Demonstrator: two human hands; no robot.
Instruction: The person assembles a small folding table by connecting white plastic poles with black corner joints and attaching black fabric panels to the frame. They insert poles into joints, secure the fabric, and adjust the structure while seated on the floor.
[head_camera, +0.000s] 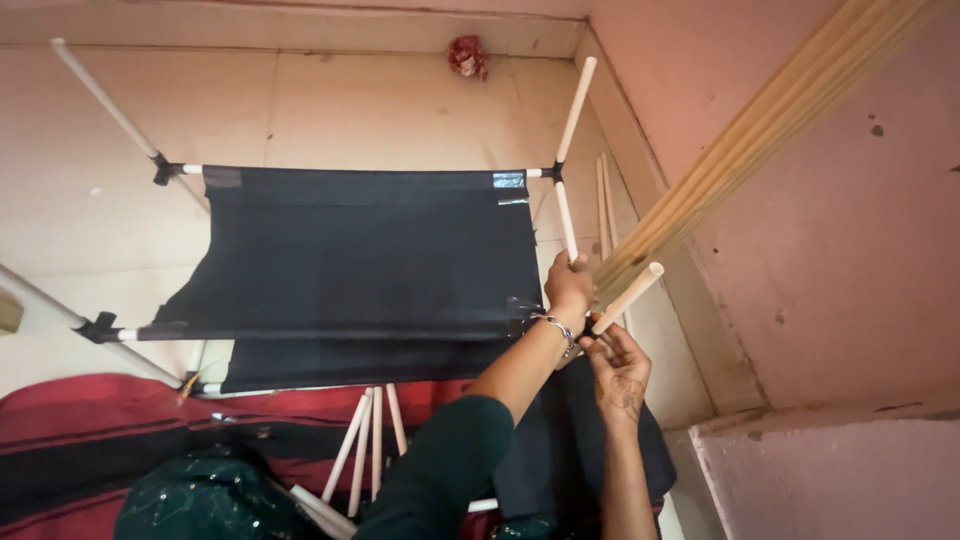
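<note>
The left hand (568, 288) grips a white pipe (566, 220) at the frame's near right corner, beside the black cloth (360, 260); the right hand (615, 365) pinches a short pipe (630, 296) slanting upward; spare pipes (365, 440) lie on the floor.

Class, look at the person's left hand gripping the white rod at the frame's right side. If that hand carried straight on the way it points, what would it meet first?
The left hand points up along the white rod; it would probably first meet the black corner joint, though depth is unclear.

A crumpled red wrapper (466, 56) lies on the floor by the far wall, no labels or screens
</note>
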